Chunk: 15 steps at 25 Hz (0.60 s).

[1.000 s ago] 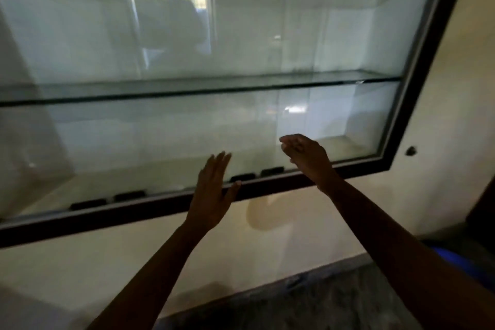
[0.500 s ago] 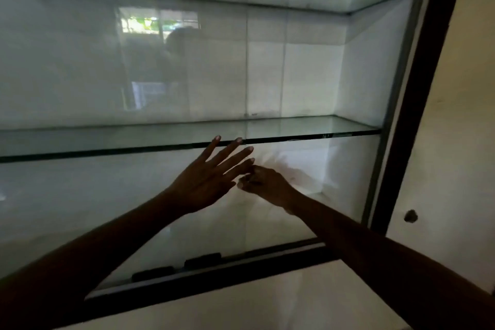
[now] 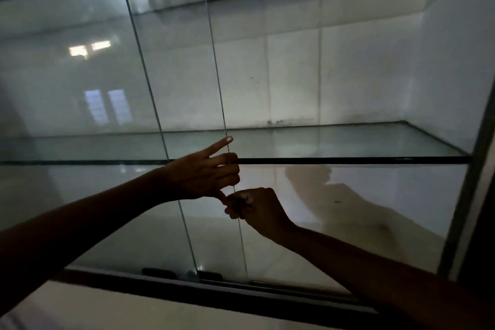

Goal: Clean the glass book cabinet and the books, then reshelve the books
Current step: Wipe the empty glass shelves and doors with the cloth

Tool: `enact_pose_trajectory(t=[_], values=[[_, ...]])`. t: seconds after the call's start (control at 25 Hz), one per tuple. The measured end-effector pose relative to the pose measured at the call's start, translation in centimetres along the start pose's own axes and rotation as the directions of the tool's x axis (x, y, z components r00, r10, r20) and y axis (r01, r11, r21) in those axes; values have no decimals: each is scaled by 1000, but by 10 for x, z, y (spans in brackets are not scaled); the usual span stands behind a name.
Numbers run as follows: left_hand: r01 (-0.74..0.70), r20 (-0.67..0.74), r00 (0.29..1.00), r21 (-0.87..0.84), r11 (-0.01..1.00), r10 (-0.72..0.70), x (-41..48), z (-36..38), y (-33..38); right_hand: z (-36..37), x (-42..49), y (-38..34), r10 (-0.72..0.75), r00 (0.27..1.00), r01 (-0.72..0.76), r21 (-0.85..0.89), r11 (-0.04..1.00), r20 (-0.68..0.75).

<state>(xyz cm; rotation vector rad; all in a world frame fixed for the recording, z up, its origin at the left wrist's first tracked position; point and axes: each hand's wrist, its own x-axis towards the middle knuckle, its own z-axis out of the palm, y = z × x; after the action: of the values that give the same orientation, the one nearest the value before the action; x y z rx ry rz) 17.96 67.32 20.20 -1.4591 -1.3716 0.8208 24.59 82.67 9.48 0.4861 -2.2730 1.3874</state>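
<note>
At the edge of the clear sliding glass pane [image 3: 187, 88], your left hand [image 3: 203, 177] is gripping it; your right hand [image 3: 257, 209] is pinching it below.

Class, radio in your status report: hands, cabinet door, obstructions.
Left hand grips glass door edge. Right hand curled just below, grip unclear. Nothing in the way.
</note>
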Motion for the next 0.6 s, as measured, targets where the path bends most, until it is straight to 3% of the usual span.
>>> enact_pose_trajectory(t=[0.32,0.6], values=[[-4,21,1000,12,1000,4,42,-10,12,-43,-19,12,-21,1000,20,28,999,20],[9,-60,998,-62,998,-13,112,-23,30,-101,-60,22,126,989,-111,184,977,-71]])
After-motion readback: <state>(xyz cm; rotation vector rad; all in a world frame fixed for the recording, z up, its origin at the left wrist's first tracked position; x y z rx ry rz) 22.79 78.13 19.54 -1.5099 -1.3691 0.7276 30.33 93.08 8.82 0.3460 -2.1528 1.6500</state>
